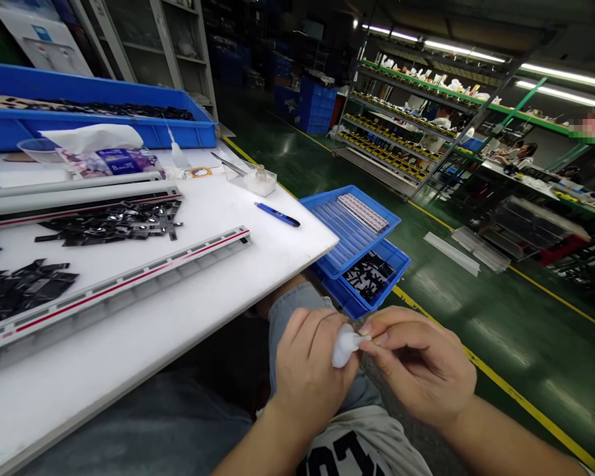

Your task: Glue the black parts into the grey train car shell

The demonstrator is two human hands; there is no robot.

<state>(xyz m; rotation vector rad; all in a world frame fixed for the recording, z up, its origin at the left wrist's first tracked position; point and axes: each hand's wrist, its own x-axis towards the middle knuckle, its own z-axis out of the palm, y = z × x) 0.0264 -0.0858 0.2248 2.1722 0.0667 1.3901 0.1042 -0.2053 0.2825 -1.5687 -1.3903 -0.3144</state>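
Observation:
Over my lap, beside the table edge, my left hand (310,363) is wrapped round a small white squeeze bottle (344,345). Its tapered nozzle points to the right. My right hand (421,363) pinches the nozzle's tip between thumb and fingers; whether a cap or a small part is between them is hidden. On the white table (188,317) lies a long white model train car body (123,284) with a red stripe. Loose black pieces (119,221) form a heap behind it, and a second heap (24,287) lies at the left.
A blue pen-like tool (277,215), a clear tray (260,180), another nozzle bottle (178,155) and a tissue pack (112,158) are on the table. Behind them stands a long blue bin (203,129). Stacked blue crates (394,221) stand beyond the table corner; shelving (396,125) stands farther off.

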